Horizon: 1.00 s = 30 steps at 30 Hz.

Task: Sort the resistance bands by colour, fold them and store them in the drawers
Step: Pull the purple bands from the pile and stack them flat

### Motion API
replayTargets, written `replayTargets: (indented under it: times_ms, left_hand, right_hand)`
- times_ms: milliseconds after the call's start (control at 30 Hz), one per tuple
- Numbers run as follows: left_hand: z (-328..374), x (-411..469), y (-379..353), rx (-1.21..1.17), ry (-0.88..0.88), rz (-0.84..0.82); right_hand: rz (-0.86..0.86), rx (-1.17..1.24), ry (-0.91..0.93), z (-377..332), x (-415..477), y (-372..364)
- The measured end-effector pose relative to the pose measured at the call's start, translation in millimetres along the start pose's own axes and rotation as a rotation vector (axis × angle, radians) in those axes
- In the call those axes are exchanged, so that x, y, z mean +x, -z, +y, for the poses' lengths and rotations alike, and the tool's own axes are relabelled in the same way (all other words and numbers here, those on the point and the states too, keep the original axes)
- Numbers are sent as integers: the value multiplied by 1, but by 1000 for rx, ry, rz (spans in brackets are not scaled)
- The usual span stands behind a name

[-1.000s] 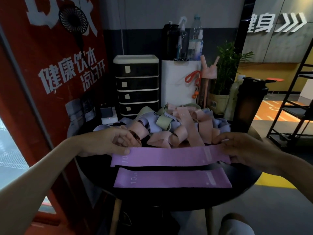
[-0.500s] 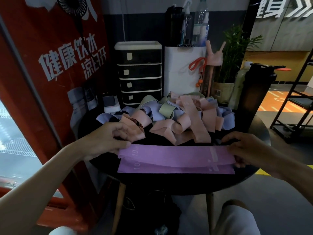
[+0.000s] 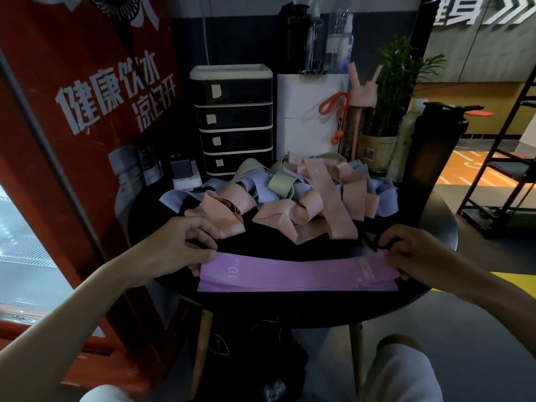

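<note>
Head view. A second ago, top purple band (image 3: 290, 269) held clear of lower purple band (image 3: 290, 287), with dark table showing between them. Half a second ago, overlapping it. Now laid on it almost flush, with only a thin near edge of the lower one peeping out. Both near the front edge of the round black table (image 3: 319, 307), just in front of the tangled pile of bands (image 3: 304, 204).

Left hand (image 3: 177, 250) at the left end of the top band as before, fingers curled, thumb and fingertips pinching the fabric. Right hand (image 3: 417, 250) likewise at the right end, fingers bent and clamped on the band's corner. Whole view tipped lower than a second ago, with more floor under the table.

Readable:
- "10" in pale print at the left end of the top purple band, followed by small letters too fine to be sure of.
- "15" on a pink band (image 3: 322, 187) in the pile.
- White characters 健康饮水 and 凉白开 on the red panel (image 3: 87, 126).
- "Pampers" on a dark bag (image 3: 274, 387) under the table.

Counted:
- Two purple bands.
- One drawer unit (image 3: 232, 120) behind the pile, with four dark drawers, all closed.
- One pale blank sticker on each drawer.
- Pink, pale lilac-blue and green bands in the pile, too tangled for a sure count.
</note>
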<state>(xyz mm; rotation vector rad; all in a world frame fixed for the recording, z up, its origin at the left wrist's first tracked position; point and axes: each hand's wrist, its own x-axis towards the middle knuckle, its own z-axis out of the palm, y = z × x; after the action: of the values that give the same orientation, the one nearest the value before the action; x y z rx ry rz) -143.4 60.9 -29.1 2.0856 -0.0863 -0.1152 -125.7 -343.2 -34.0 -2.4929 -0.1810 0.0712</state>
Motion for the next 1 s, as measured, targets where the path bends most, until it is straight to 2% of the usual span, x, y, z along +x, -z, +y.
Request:
replayTargets:
  times_ms: [133,400,533,600,767,867,1000]
  left_hand:
    - [-4,0,-3,34,-1,-6]
    - [-15,0,-2,78,-11,-42]
    - [-15,1,-4,357,-155,-34]
    - [-13,0,-7,424,-222,-53]
    - [-1,-2,-25,467,-344,-239]
    - [-3,2,-34,478,-337,-284]
    - [-6,4,-38,491,-328,-255]
  right_hand:
    - [-5,-95,60,3,1,-6]
    - [-19,-107,105,9,6,-7]
    - [-32,-181,133,10,8,-6]
    - [-17,-224,200,10,7,-4]
    - [-232,-110,405,13,1,-7]
    - [-248,-154,431,21,4,-12]
    - [-242,-148,443,22,5,-13]
